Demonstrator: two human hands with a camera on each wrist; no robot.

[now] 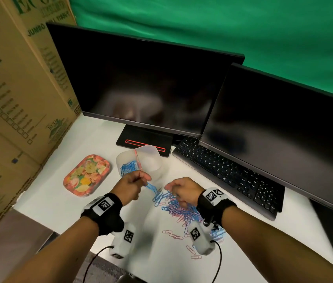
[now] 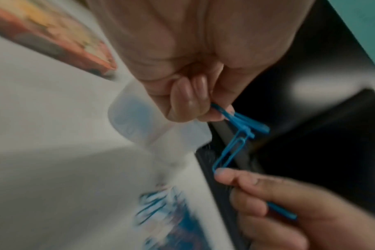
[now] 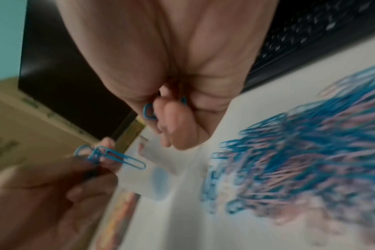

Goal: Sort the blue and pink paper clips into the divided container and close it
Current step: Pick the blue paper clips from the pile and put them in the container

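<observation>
A mixed pile of blue and pink paper clips lies on the white desk. Behind it stands the translucent divided container, with blue clips in its left compartment. My left hand hovers by the container's near rim and pinches a tangle of linked blue clips that hangs toward the pile. My right hand is above the pile's far edge, fingers curled around a few blue clips. The floral lid lies left of the container.
Two dark monitors and a black keyboard stand behind and to the right. Cardboard boxes wall the left side. Loose pink clips lie scattered near the desk's front edge.
</observation>
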